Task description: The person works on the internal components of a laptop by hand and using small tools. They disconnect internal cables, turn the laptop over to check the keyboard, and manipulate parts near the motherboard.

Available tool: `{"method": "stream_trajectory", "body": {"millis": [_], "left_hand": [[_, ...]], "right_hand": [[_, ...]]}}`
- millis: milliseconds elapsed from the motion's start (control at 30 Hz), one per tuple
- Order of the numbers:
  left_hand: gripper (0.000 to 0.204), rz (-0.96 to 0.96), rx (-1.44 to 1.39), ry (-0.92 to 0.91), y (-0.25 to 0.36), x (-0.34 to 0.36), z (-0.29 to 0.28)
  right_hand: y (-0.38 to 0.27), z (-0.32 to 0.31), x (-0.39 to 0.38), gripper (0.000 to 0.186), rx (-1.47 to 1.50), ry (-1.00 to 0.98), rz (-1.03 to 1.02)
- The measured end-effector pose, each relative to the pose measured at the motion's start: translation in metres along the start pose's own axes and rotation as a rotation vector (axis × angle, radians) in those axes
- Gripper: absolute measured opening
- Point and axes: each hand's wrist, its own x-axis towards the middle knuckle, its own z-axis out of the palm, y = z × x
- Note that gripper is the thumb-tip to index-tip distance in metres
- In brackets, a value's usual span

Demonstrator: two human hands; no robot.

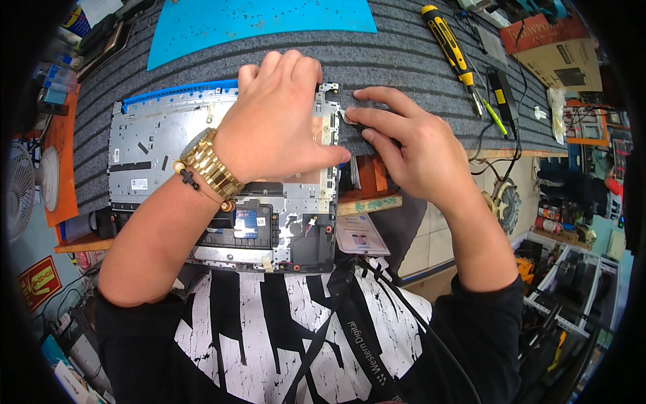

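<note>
From here I see the laptop chassis [155,161] lying across the near edge of the striped surface [410,67] and jutting past it. The left hand [269,121] spans its far right corner, fingers bent over the far edge, thumb out at the right edge; I can't tell how firmly they grip. Just beside that edge, the right hand [417,148] has fingers slightly spread, a pale piece [348,116] at one fingertip; whether it's pinched, I can't tell. A screwdriver [449,47] lies toward the surface's far right corner.

Left hand [272,118] arches, right hand [418,151] turns inward
Left thumb [330,157] stretches rightward; right fingers [378,121] point leftward, slightly bent.
</note>
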Motion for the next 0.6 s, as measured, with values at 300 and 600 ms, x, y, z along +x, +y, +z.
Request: {"method": "stream_trajectory", "body": {"millis": [300,600], "left_hand": [[0.100,0.086,0.002,-0.121,0.028,-0.015,0.005],[0.097,0.022,-0.031,-0.010,0.016,-0.020,-0.004]], "right_hand": [[0.001,0.013,0.007,0.026,-0.026,0.098,0.007],[0.007,-0.004,-0.013,0.029,0.151,0.113,-0.021]]}}
